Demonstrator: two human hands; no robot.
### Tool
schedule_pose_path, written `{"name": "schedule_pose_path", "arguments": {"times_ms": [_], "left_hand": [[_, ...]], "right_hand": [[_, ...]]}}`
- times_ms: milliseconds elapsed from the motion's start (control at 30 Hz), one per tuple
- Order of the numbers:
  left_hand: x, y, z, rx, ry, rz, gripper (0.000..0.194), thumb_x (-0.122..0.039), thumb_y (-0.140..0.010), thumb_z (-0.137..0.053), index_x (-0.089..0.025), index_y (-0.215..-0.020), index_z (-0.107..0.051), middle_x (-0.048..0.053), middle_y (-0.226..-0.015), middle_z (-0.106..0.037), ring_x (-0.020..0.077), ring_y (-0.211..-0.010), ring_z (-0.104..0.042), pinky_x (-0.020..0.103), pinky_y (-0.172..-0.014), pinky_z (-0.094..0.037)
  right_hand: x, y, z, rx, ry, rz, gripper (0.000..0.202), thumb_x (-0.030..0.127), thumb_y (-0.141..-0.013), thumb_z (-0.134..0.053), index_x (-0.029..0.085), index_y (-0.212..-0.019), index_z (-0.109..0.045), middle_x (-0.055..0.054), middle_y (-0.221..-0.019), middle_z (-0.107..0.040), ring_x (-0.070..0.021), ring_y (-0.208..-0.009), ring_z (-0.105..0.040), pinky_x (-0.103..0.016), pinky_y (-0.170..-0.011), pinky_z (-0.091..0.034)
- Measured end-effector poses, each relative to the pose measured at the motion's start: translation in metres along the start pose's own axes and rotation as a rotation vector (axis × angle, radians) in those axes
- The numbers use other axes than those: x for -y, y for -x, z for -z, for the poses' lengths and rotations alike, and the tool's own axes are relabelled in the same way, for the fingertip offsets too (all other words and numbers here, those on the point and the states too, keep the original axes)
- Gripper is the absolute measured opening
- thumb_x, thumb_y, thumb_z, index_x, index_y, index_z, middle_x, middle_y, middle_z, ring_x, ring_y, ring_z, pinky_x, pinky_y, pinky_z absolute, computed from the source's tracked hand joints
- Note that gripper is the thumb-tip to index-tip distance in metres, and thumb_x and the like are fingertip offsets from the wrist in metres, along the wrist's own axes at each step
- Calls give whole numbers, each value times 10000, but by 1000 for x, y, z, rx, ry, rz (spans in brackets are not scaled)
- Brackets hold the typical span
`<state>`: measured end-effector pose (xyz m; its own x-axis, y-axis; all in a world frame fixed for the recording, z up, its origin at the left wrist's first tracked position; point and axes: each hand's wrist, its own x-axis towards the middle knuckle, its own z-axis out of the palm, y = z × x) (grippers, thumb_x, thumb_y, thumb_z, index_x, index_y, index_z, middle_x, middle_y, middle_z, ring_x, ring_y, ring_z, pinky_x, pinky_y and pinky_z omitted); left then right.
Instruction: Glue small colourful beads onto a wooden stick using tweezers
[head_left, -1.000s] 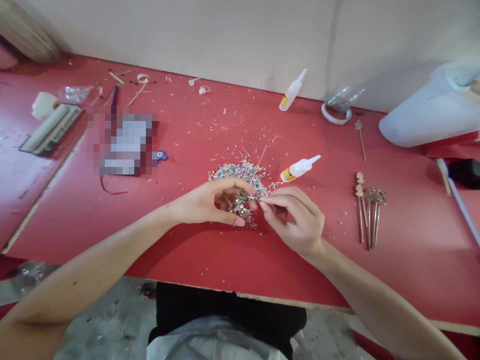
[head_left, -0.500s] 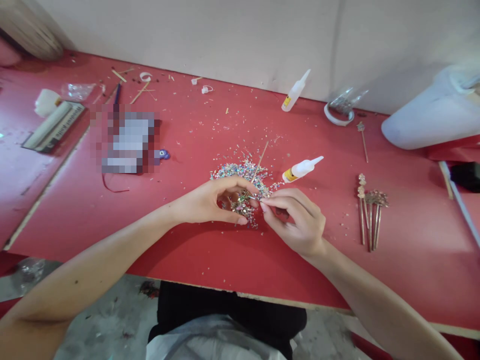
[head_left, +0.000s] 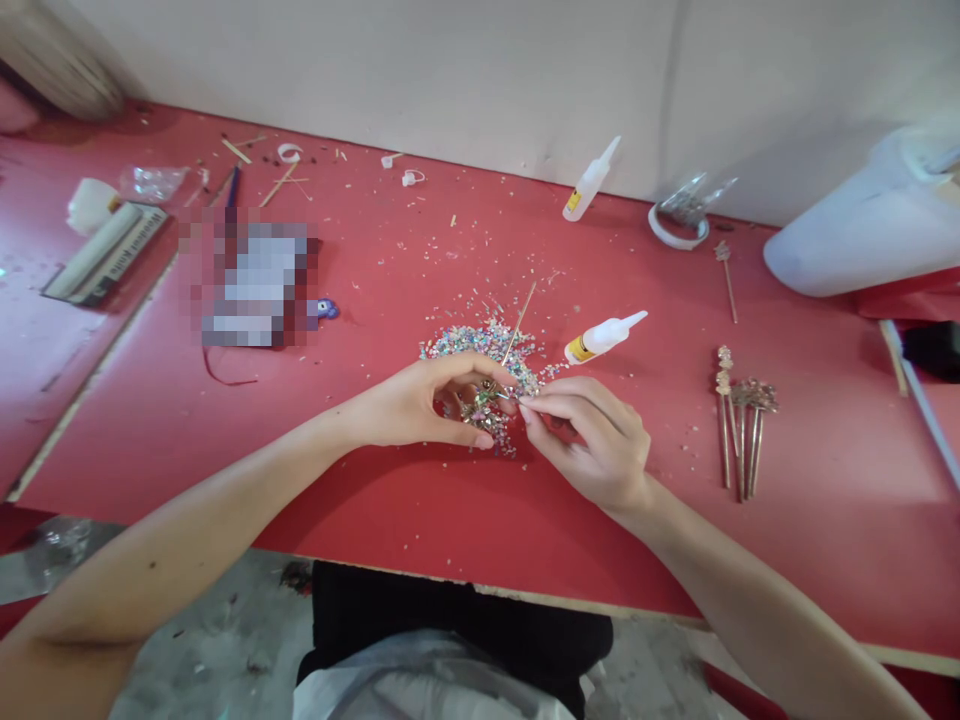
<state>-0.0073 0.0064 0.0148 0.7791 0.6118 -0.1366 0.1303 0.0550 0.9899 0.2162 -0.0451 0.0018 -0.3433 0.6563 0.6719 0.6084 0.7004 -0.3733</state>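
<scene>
My left hand (head_left: pixel 427 400) curls around a small gold-coloured ornament (head_left: pixel 489 388) set with green and sparkling bits, gripping it between bent fingers, partly hidden. My right hand (head_left: pixel 589 435) pinches a thin pointed tool (head_left: pixel 504 396), its tip touching or very near the ornament; most of it is hidden by the fingers. Beneath and beyond both hands spreads a pile of multicoloured rhinestones (head_left: pixel 469 340). A thin stick (head_left: pixel 520 322) slants up from behind the left fingers; whether it belongs to the ornament I cannot tell. Just beyond my right hand lies a glue bottle (head_left: pixel 596 341).
Several decorated hairpins (head_left: pixel 742 430) lie to the right on the red table (head_left: pixel 480 520). Another glue bottle (head_left: pixel 589 190) stands near the wall. A white ring-shaped holder (head_left: pixel 679 230), a large white cylinder (head_left: pixel 847 225), a knife box (head_left: pixel 112 255) and a pixelated object (head_left: pixel 259 285) are around.
Both hands stay in nearly the same place. The tool tip at the ornament has shifted very slightly, and the grips are unchanged.
</scene>
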Motion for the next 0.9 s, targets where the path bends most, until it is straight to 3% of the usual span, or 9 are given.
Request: {"name": "schedule_pose_path", "arguments": {"times_ms": [900], "left_hand": [[2,1,1,18,-12,-20,504,-262,-780,-757,-197,-1220,-519,72,-1129,-685,165,-968,-630,274,-756,-472]], "right_hand": [[-4,0,2,14,59,69,213,79,-810,-666,217,-970,-630,-18,-825,-701,-139,-705,-669,-260,-636,-560]]}}
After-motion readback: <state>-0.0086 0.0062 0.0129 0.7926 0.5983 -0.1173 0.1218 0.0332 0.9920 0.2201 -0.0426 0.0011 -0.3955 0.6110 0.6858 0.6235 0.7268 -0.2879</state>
